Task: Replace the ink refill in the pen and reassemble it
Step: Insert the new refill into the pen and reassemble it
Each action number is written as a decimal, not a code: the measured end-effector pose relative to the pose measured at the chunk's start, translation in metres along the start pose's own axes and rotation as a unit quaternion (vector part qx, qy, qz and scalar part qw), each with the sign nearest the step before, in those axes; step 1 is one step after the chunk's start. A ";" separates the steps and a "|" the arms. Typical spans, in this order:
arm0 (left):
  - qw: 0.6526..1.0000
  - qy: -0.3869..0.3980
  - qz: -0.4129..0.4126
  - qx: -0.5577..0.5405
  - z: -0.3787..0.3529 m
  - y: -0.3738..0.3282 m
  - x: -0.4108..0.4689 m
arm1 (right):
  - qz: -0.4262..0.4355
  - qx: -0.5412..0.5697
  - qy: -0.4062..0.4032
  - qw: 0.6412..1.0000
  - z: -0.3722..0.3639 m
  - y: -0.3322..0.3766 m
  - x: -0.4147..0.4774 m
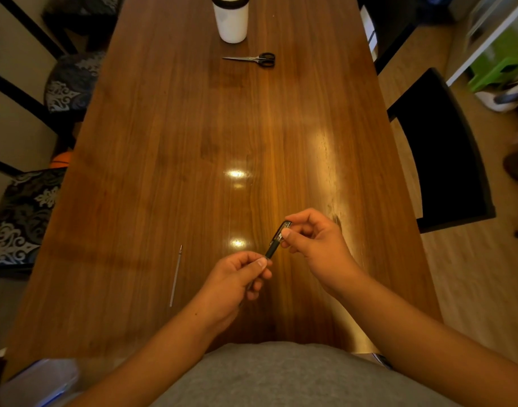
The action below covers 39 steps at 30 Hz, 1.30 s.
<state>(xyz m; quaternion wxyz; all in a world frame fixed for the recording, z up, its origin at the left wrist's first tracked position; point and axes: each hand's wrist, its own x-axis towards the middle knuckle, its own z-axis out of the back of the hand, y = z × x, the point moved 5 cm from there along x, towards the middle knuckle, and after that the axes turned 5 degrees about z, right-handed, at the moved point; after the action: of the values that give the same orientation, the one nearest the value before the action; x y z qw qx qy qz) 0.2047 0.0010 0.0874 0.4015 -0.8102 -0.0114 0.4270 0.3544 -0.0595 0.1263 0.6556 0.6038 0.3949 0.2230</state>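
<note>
I hold a dark pen (pixel 274 245) with a clear section near its top above the near middle of the wooden table (pixel 163 142). My left hand (pixel 234 282) pinches its lower end between thumb and fingers. My right hand (pixel 313 242) grips its upper end, thumb pressed on the clear part. The pen slants up to the right, and its lower part is hidden inside my left fist. A thin pale ink refill (pixel 175 277) lies loose on the table to the left of my left hand, tip pointing away from me.
Black-handled scissors (pixel 256 59) lie far up the table, with a white cylindrical container (pixel 232 19) behind them. Patterned chairs (pixel 22 212) line the left side and a black chair (pixel 440 154) stands at the right. A clear plastic item (pixel 37 383) sits at the near left corner.
</note>
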 end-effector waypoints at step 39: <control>0.867 -0.247 -0.022 0.431 0.086 0.040 0.049 | -0.014 -0.642 0.127 0.756 0.066 -0.150 -0.044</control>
<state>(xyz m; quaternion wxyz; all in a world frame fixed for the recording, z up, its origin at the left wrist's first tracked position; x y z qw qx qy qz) 0.1627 0.0471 0.0008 0.7041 -0.4237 0.0574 0.5670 0.3528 -0.1593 -0.0109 0.8361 0.0016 0.2476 0.4895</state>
